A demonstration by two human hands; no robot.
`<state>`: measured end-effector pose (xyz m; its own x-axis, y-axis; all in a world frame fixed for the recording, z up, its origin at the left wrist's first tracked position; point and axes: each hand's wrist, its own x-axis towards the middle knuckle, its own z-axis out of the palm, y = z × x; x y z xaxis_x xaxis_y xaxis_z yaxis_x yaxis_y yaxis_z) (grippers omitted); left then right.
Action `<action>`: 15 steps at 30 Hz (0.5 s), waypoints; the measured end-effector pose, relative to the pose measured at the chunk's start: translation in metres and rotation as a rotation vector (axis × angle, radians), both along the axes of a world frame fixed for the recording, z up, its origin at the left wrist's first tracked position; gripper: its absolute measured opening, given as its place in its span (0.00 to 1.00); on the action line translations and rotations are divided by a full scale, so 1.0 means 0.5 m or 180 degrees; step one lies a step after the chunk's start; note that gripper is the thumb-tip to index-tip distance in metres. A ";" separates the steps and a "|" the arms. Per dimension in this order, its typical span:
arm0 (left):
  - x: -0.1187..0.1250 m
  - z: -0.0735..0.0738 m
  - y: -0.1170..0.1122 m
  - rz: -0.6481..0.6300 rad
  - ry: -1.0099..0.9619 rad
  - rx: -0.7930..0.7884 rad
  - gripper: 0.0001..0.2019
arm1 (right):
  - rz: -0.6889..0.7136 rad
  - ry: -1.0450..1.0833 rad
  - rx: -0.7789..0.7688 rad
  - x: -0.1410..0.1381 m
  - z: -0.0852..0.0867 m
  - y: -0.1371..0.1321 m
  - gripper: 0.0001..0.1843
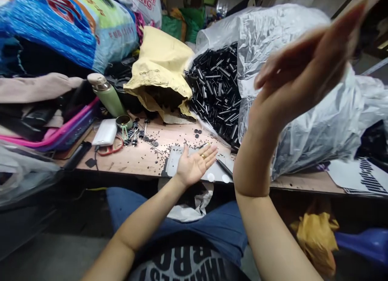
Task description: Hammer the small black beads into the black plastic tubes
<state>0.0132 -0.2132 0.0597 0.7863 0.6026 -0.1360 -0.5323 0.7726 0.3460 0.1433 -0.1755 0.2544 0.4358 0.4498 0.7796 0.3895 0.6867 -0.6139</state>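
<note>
My left hand (pixel 196 163) lies palm up over the front edge of the table, fingers stretched out, a ring on one finger and nothing in the palm. Beneath it is a pale flat sheet (pixel 174 159), with a black pen-like stick (pixel 224 167) to its right. Raised high at the right, my right hand (pixel 306 66) is slightly blurred, its fingers extended and holding nothing. Behind that hand bulges a large clear plastic bag (pixel 315 139). Many black tube-shaped pieces (pixel 215 91) spill toward the bag's open mouth. Tiny dark bits (pixel 157 151) are scattered around the left hand.
A yellow paper sack (pixel 163 58) gapes at the back. Left of it stand a green flask (pixel 109 97), a white box (pixel 105 132), red-handled scissors (pixel 112 147) and a pink-rimmed basket (pixel 51 141). A blue bag (pixel 60 26) fills the back left. Printed sheets (pixel 360 174) lie at right.
</note>
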 end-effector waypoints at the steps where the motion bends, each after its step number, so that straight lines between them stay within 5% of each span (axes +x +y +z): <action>1: -0.008 0.001 0.012 0.0067 -0.0028 0.0027 0.41 | -0.0411 0.0001 0.0059 -0.009 -0.037 -0.011 0.26; 2: -0.015 0.001 0.022 0.0096 -0.0055 0.0085 0.41 | -0.0634 -0.0137 -0.0159 -0.018 -0.082 -0.024 0.24; 5: -0.036 -0.008 0.070 0.0233 0.0012 0.0392 0.37 | -0.0322 -0.0955 -0.1617 -0.031 -0.247 -0.063 0.24; 9: -0.049 -0.042 0.227 0.0897 0.1275 0.1106 0.26 | -0.0010 -0.1482 -0.2024 -0.018 -0.450 -0.117 0.18; 12: -0.039 -0.045 0.397 0.1528 0.3229 0.2412 0.20 | -0.0099 -0.1614 -0.2020 0.001 -0.547 -0.151 0.14; 15: -0.026 -0.012 0.562 0.1918 0.4504 0.3475 0.19 | -0.0181 -0.1624 -0.2071 0.023 -0.606 -0.159 0.11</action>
<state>0.0001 0.0680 0.0536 0.1311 0.9759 0.1745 0.4668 -0.2160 0.8576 0.1546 -0.2550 -0.0485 0.1346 0.8672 0.4793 0.7512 0.2262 -0.6201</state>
